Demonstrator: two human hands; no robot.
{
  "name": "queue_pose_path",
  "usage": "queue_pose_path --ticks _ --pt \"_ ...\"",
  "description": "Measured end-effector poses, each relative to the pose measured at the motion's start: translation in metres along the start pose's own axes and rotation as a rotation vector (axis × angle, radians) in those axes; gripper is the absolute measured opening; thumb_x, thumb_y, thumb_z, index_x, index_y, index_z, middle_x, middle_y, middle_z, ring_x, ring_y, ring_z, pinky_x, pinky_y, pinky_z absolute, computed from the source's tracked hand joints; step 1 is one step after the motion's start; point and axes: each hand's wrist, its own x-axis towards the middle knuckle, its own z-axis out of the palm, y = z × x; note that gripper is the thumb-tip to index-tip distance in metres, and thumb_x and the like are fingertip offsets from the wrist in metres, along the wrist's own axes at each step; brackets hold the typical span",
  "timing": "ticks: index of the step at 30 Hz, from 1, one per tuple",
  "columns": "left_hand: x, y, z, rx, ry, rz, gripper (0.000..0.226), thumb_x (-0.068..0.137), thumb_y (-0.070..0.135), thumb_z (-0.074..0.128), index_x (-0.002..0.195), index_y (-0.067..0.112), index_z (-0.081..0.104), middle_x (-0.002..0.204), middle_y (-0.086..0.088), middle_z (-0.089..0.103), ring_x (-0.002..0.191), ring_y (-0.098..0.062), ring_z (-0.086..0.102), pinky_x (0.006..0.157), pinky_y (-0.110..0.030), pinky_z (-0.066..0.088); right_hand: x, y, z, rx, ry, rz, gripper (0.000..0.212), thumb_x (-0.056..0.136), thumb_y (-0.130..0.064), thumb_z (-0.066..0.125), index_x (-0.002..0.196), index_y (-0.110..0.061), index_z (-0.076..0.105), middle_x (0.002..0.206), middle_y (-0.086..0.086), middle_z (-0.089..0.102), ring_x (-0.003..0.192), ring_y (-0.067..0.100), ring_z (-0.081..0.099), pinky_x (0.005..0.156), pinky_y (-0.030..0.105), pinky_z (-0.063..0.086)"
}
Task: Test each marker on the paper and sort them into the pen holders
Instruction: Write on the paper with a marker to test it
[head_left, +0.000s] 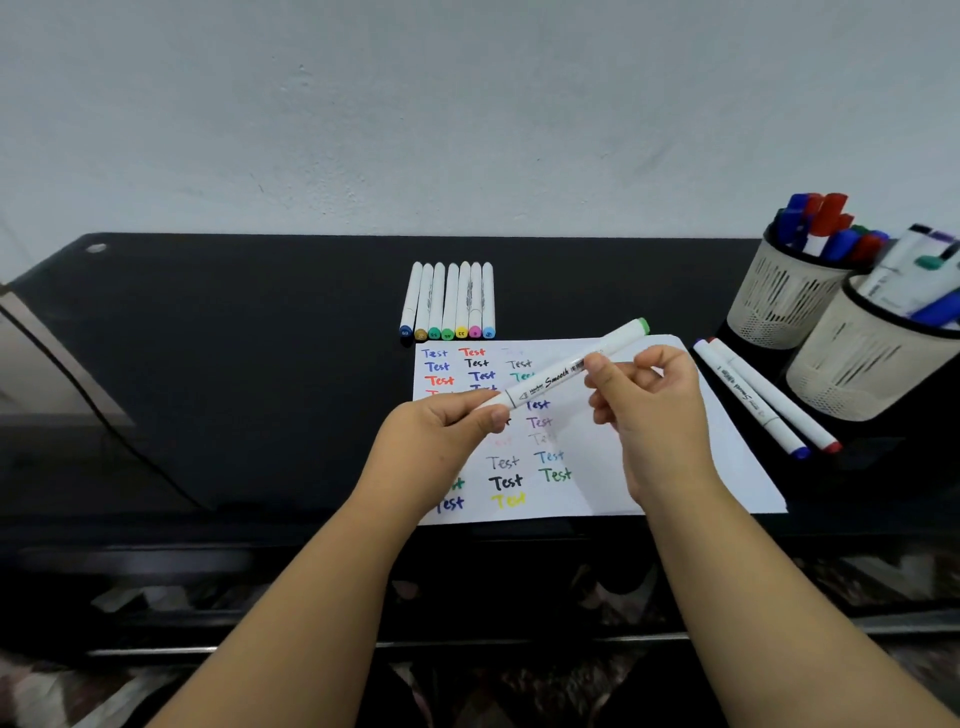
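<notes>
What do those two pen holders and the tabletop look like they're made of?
The pen holders look like matte cream plastic, possibly coated metal: slotted and perforated walls with dark rims. The tabletop seems to be glossy black glass or lacquer, since it faintly mirrors the wall.

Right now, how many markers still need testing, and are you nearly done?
Lots looks done: the paper is covered with coloured "Test" words, and both pen holders already hold markers. In hand: the left hand and right hand hold a green-capped marker, its cap on. Left: a row of seven markers above the paper, plus two markers beside the holders, unsorted.
</notes>
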Motion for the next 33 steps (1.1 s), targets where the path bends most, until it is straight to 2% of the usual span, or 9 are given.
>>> queue_pose_path --ticks 5,11,15,21,23,25,26,30,33 --pt "-0.008 0.000 -0.001 0.004 -0.005 -0.013 0.013 0.084 0.036 0.066 0.072 0.035 0.072 0.085 -0.010 0.067 0.073 -0.014 0.047 0.059 -0.021 0.038 -0.009 0.008 -0.002 -0.670 -0.182 -0.496 0.029 0.086 -0.008 0.066 0.107 -0.028 0.063 0.084 -0.012 0.045 0.072 -0.004 0.046 0.065 0.006 0.037" --pt "-0.022 0.003 -0.005 -0.008 -0.044 0.010 0.009 0.083 0.036 0.067 0.079 0.031 0.073 0.088 -0.006 0.069 0.074 -0.014 0.050 0.057 -0.016 0.041 -0.017 0.007 -0.001 -0.982 -0.238 -0.875 0.027 0.078 -0.005 0.072 0.105 -0.010 0.071 0.086 0.004 0.045 0.073 0.018 0.044 0.050 0.030 0.044" --pt "-0.023 0.010 -0.007 -0.018 -0.096 0.031 0.029 0.083 0.039 0.066 0.110 0.029 0.070 0.096 0.014 0.070 0.088 0.001 0.060 0.063 -0.004 0.044 -0.016 -0.002 -0.004 -1.035 -0.215 -0.889 0.019 0.079 -0.004 0.071 0.098 -0.006 0.070 0.091 0.013 0.052 0.069 0.027 0.053 0.045 0.034 0.048" --pt "-0.012 0.019 0.004 0.099 -0.187 0.032 0.048 0.089 0.050 0.053 0.134 0.033 0.049 0.136 0.016 0.048 0.123 -0.004 0.043 0.095 -0.022 0.032 -0.008 -0.028 -0.031 -1.023 -0.058 -0.753 0.022 0.088 0.000 0.058 0.108 -0.005 0.065 0.108 0.011 0.053 0.075 0.026 0.054 0.058 0.033 0.047" --pt "-0.007 0.024 0.015 0.187 -0.233 0.053 0.052 0.091 0.050 0.048 0.139 0.033 0.042 0.144 0.013 0.041 0.130 -0.008 0.039 0.095 -0.022 0.030 -0.005 -0.037 -0.045 -0.976 -0.026 -0.727 0.024 0.087 0.002 0.057 0.109 -0.004 0.063 0.112 0.010 0.053 0.079 0.022 0.055 0.064 0.033 0.051" --pt "-0.001 0.031 0.032 0.308 -0.276 0.086 0.053 0.093 0.051 0.044 0.143 0.033 0.037 0.149 0.011 0.034 0.134 -0.011 0.034 0.092 -0.020 0.034 0.000 -0.047 -0.061 -0.940 0.032 -0.690 0.024 0.089 0.000 0.055 0.112 -0.006 0.061 0.116 0.006 0.053 0.083 0.008 0.049 0.065 0.010 0.042" --pt "0.003 0.033 0.041 0.372 -0.290 0.105 0.054 0.094 0.051 0.043 0.144 0.033 0.034 0.150 0.010 0.031 0.136 -0.012 0.032 0.094 -0.020 0.035 0.002 -0.052 -0.068 -0.921 0.055 -0.658 0.024 0.091 -0.002 0.054 0.113 -0.009 0.060 0.117 0.003 0.052 0.085 0.003 0.045 0.064 0.007 0.038" --pt "0.024 0.040 0.083 0.565 -0.371 0.159 0.059 0.094 0.052 0.041 0.147 0.032 0.026 0.154 0.008 0.024 0.139 -0.015 0.026 0.102 -0.027 0.030 0.014 -0.067 -0.102 -0.821 0.152 -0.494 0.020 0.096 -0.015 0.051 0.116 -0.017 0.055 0.113 -0.007 0.048 0.092 0.009 0.050 0.072 0.015 0.039" --pt "0.039 0.034 0.111 0.658 -0.427 0.207 0.061 0.095 0.050 0.042 0.148 0.028 0.022 0.156 0.009 0.018 0.141 -0.013 0.021 0.111 -0.029 0.019 0.023 -0.074 -0.125 -0.774 0.195 -0.509 0.021 0.096 -0.017 0.051 0.116 -0.014 0.055 0.114 -0.003 0.050 0.094 0.009 0.052 0.075 0.019 0.041"
